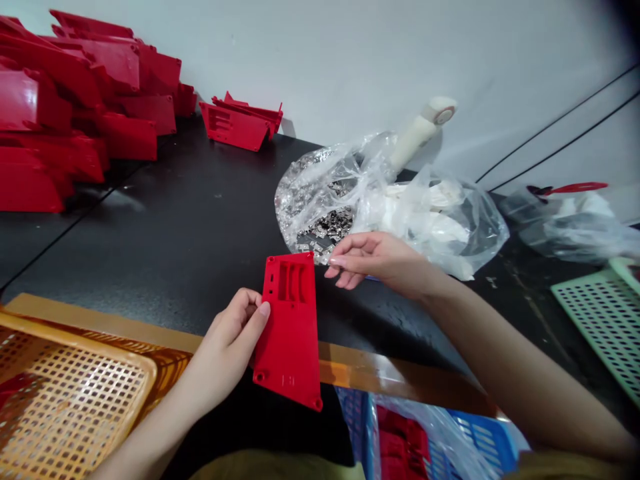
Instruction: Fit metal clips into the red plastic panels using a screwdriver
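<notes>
The left hand [233, 337] holds the panel [293, 340], a red part, at its left edge. The left grip is closed on that edge, with the thumb on the face toward the camera. The panel lies across the front edge of the surface [200, 233] in view, its slotted end pointing away from the person and its plain end toward the person.

The right hand [375, 260] is positioned right of the slotted end, apart from the panel. The right grip is nearly closed, fingers curled and thumb near the forefinger; whether a small item is pinched cannot be determined.

Directly beyond the right hand, a clear bag [305, 180] contains small metal parts [335, 223]. A second bag [487, 227], with white contents, adjoins it on the right. A white cylinder [415, 137] stands tilted behind the bags.

Red parts [125, 67] are piled at the far left; a smaller group [237, 127] rests near the wall. An orange basket [145, 373] is at lower left, a green basket [595, 307] at right.
</notes>
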The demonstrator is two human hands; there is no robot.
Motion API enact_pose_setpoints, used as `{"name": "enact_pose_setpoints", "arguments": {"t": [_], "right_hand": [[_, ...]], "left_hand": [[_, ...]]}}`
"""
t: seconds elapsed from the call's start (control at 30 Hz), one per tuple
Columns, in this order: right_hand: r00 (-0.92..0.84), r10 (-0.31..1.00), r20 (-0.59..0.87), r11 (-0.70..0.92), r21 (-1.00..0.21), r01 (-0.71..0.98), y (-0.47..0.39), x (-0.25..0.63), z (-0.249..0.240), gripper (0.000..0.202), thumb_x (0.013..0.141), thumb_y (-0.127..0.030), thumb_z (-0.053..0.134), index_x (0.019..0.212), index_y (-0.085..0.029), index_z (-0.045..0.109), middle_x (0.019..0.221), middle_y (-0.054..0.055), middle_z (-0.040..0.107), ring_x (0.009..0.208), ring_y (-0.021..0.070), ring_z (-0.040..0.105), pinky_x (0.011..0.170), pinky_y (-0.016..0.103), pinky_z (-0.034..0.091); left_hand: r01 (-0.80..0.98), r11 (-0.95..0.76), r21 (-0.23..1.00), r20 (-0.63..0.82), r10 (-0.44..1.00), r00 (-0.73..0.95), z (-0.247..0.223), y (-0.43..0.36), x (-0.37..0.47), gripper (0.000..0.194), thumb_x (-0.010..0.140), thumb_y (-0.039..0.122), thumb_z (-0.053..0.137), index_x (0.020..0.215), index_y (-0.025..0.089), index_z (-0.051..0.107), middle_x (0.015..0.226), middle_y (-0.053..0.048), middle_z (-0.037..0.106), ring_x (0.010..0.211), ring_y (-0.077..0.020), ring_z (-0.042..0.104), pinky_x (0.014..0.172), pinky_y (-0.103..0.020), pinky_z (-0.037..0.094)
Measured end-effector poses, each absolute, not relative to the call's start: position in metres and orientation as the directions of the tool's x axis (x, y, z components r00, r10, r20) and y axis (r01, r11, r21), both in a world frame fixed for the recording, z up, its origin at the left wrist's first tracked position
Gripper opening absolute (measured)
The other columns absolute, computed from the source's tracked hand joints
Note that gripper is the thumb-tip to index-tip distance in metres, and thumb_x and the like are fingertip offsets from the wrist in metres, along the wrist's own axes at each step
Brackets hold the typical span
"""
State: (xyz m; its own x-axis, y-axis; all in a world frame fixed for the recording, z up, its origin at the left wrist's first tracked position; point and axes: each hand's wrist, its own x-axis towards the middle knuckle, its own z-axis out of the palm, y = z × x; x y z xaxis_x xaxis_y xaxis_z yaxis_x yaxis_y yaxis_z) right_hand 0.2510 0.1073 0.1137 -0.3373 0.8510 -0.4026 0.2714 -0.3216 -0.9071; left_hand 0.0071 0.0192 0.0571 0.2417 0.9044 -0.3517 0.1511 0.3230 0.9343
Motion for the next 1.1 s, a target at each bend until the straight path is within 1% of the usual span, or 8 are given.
{"name": "enact_pose_setpoints", "arguments": {"t": [0.23,0.33,0.43,0.53,0.63,0.7,0.83,1.1], "right_hand": [[-0.340,0.871,-0.356,-0.333,-0.934,0.127,0.122,0.237,0.092,0.022,0.071,-0.031,0.079,0.086,-0.017,0.072,0.080,0.001,0.072,0.072,0.0090,0.067,0.074,0.022,0.058],[-0.339,0.874,-0.349,-0.281,-0.931,0.233,0.124,0.233,0.097,0.020,0.073,-0.026,0.076,0.090,-0.018,0.071,0.074,0.001,0.071,0.071,0.0100,0.067,0.071,0.022,0.056],[-0.302,0.937,-0.175,-0.044,-0.917,0.396,0.127,0.229,0.101,0.024,0.073,-0.021,0.072,0.097,-0.019,0.067,0.078,0.000,0.068,0.069,0.0095,0.064,0.065,0.020,0.054],[-0.408,0.913,-0.012,0.211,-0.842,0.497,0.130,0.224,0.106,0.029,0.076,-0.016,0.068,0.103,-0.019,0.062,0.084,0.000,0.069,0.073,0.0106,0.066,0.066,0.021,0.054],[-0.522,0.852,0.047,0.374,-0.751,0.543,0.131,0.218,0.109,0.016,0.081,-0.011,0.062,0.095,-0.018,0.063,0.087,-0.001,0.071,0.080,0.0095,0.068,0.073,0.019,0.054],[-0.556,0.831,0.034,0.409,-0.714,0.568,0.132,0.213,0.110,0.015,0.084,-0.009,0.059,0.093,-0.020,0.064,0.088,-0.003,0.072,0.081,0.0082,0.069,0.075,0.017,0.053],[-0.577,0.817,0.016,0.457,-0.628,0.630,0.131,0.208,0.110,0.016,0.083,-0.007,0.059,0.090,-0.021,0.062,0.085,-0.003,0.073,0.078,0.0092,0.069,0.065,0.017,0.049],[-0.628,0.776,0.058,0.590,-0.419,0.690,0.127,0.205,0.109,0.016,0.084,-0.006,0.050,0.084,-0.022,0.053,0.074,-0.003,0.069,0.062,0.0111,0.063,0.056,0.022,0.039]], "left_hand": [[0.128,0.360,0.924,-0.378,0.909,0.175,0.052,0.026,0.011,0.039,0.091,0.060,0.044,0.092,0.021,0.049,0.078,0.002,0.057,0.068,-0.0122,0.051,0.061,-0.022,0.043],[0.097,0.382,0.919,-0.393,0.905,0.161,0.049,0.024,0.010,0.039,0.091,0.061,0.044,0.093,0.022,0.049,0.078,0.002,0.057,0.067,-0.0118,0.050,0.060,-0.021,0.042],[0.050,0.426,0.903,-0.428,0.883,0.196,0.049,0.022,0.009,0.039,0.091,0.061,0.044,0.095,0.022,0.048,0.080,0.001,0.058,0.068,-0.0122,0.050,0.061,-0.022,0.043],[0.019,0.466,0.885,-0.456,0.855,0.247,0.050,0.023,0.008,0.039,0.090,0.061,0.044,0.096,0.023,0.047,0.080,0.001,0.059,0.068,-0.0125,0.051,0.060,-0.022,0.044],[0.004,0.474,0.880,-0.458,0.848,0.268,0.051,0.025,0.006,0.038,0.090,0.061,0.045,0.096,0.024,0.046,0.080,0.001,0.059,0.067,-0.0119,0.051,0.060,-0.021,0.045],[-0.005,0.497,0.868,-0.474,0.830,0.294,0.051,0.026,0.005,0.038,0.090,0.062,0.044,0.096,0.024,0.045,0.077,0.002,0.058,0.066,-0.0118,0.051,0.059,-0.021,0.045],[-0.006,0.532,0.847,-0.501,0.801,0.328,0.052,0.028,0.004,0.039,0.090,0.063,0.044,0.095,0.025,0.043,0.074,0.001,0.058,0.064,-0.0124,0.053,0.059,-0.021,0.045],[-0.007,0.523,0.852,-0.491,0.804,0.336,0.050,0.027,0.003,0.037,0.092,0.061,0.041,0.096,0.025,0.045,0.076,0.000,0.059,0.064,-0.0119,0.053,0.058,-0.021,0.045]]}}
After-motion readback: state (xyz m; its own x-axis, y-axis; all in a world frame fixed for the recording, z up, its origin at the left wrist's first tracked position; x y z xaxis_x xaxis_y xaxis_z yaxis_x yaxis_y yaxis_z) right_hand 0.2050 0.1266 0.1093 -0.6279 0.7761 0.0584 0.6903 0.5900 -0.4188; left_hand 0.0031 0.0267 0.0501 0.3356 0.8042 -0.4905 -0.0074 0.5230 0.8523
